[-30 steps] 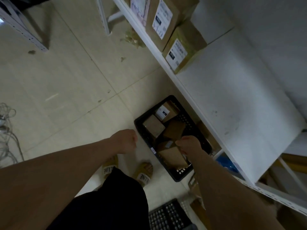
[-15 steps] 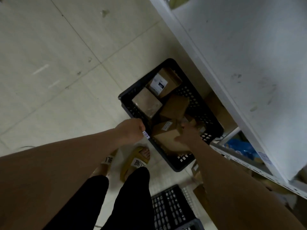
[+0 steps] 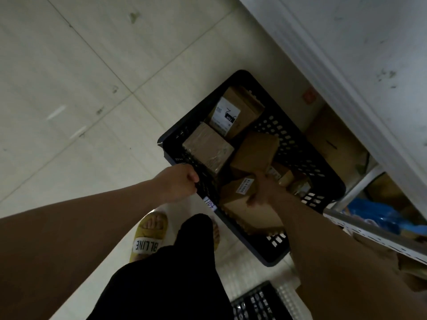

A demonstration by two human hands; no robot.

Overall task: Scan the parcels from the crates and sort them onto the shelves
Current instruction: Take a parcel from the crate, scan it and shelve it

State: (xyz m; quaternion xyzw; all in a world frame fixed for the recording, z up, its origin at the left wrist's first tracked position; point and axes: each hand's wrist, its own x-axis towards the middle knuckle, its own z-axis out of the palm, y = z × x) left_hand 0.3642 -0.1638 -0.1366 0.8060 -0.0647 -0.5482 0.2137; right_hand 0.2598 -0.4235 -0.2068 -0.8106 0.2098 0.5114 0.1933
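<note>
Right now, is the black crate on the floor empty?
No, the black crate holds several cardboard parcels, and the right hand grips the nearest parcel.

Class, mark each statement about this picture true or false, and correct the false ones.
1. The black perforated plastic crate stands on the floor beside the white metal shelf. True.
2. The right hand holds a blue plastic bag. False: it grips a brown cardboard parcel inside the crate.
3. The left hand rests on a parcel in the crate. False: it is at the crate's near rim, fingers curled.
4. A brown box at the crate's far end bears a large white label. True.
</note>
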